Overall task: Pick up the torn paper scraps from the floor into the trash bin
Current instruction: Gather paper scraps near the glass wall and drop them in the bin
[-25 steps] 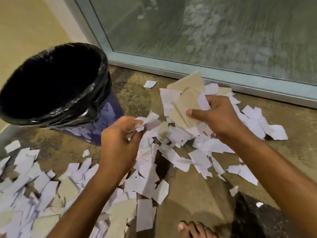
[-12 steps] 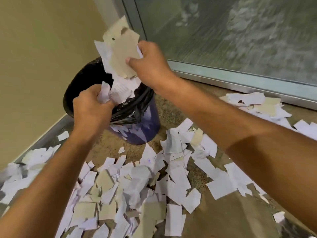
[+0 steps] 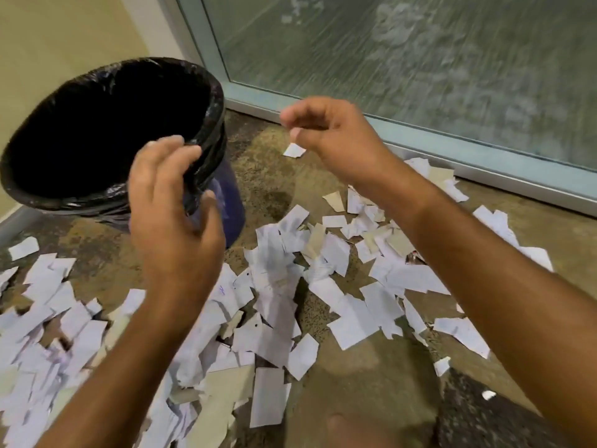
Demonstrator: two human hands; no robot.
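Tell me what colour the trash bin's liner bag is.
Black; the liner bag folds over the blue bin, seen in the head view.

The trash bin (image 3: 226, 215) looks like smooth blue plastic, lined with a thin, glossy black plastic bag (image 3: 210, 134) that is wrinkled at the rim. The paper scraps (image 3: 277, 286) are matt, white and beige. The floor (image 3: 371, 367) is rough and speckled, the door frame (image 3: 484, 169) smooth pale metal.

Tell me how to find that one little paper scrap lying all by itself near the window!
Start at the glass door frame along the far edge of the floor. Just in front of it, right of the trash bin, lies a small white scrap, just under the right hand. Unlike the heaped scraps nearer you, it sits alone on bare floor.
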